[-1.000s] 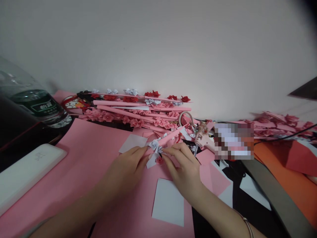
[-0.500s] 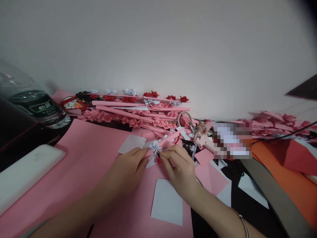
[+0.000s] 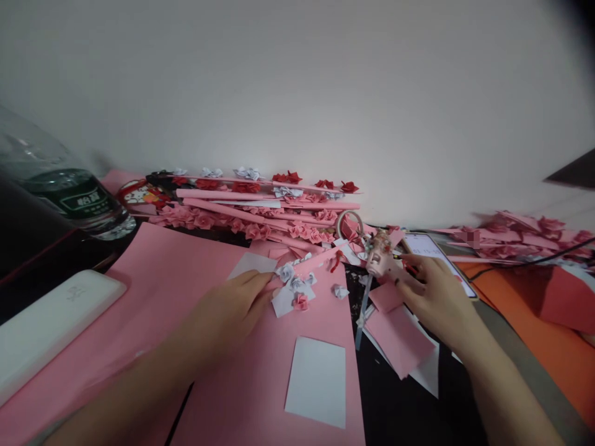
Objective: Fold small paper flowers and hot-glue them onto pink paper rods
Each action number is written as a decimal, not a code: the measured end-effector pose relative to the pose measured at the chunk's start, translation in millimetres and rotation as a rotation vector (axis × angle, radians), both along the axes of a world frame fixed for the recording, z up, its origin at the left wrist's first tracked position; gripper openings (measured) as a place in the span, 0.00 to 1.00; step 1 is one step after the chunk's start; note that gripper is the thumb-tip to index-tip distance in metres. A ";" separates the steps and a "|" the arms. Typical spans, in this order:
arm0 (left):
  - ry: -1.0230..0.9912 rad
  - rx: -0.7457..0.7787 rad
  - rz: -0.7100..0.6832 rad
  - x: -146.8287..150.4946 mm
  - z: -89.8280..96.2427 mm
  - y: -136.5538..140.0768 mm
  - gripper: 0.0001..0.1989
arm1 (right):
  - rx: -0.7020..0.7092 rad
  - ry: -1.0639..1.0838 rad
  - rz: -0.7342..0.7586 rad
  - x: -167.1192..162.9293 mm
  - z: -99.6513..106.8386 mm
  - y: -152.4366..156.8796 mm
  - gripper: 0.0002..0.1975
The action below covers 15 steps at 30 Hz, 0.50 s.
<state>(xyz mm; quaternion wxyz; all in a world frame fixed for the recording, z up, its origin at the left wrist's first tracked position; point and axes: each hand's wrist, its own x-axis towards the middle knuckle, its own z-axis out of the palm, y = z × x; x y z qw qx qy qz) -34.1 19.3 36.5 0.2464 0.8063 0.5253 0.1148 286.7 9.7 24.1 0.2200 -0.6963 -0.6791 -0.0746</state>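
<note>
**Many paper roses (image 3: 258,231), one glue gun (image 3: 377,262)**

Pink paper stems (image 3: 218,194) bank up along the wall (image 3: 297,93), a tape roll (image 3: 338,227) at their near edge. Over on the left are a water bottle (image 3: 86,201) and a white case (image 3: 60,328); a phone (image 3: 419,243) lies just beyond the right hand (image 3: 439,294). Between the hands sit a loose white rose (image 3: 340,291) and pink squares (image 3: 400,341). The left hand (image 3: 232,306) has thumb and fingers pinched on a rolled pink stem (image 3: 320,262), over the pink sheet (image 3: 260,378). The right fingers curl at the glue gun's handle; whether they grip it, I can't tell.
</note>
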 end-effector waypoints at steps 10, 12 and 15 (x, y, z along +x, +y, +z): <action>0.087 -0.006 -0.098 1.6 0.6 1.2 0.17 | -0.114 -0.006 -0.106 6.1 -23.9 4.9 0.21; 0.123 -0.006 -0.109 0.7 0.9 0.8 0.16 | -0.090 0.022 -0.138 6.2 -19.7 3.9 0.22; 0.116 0.032 -0.126 -2.1 -2.9 -0.1 0.15 | -0.024 0.066 -0.198 6.2 -12.7 1.0 0.21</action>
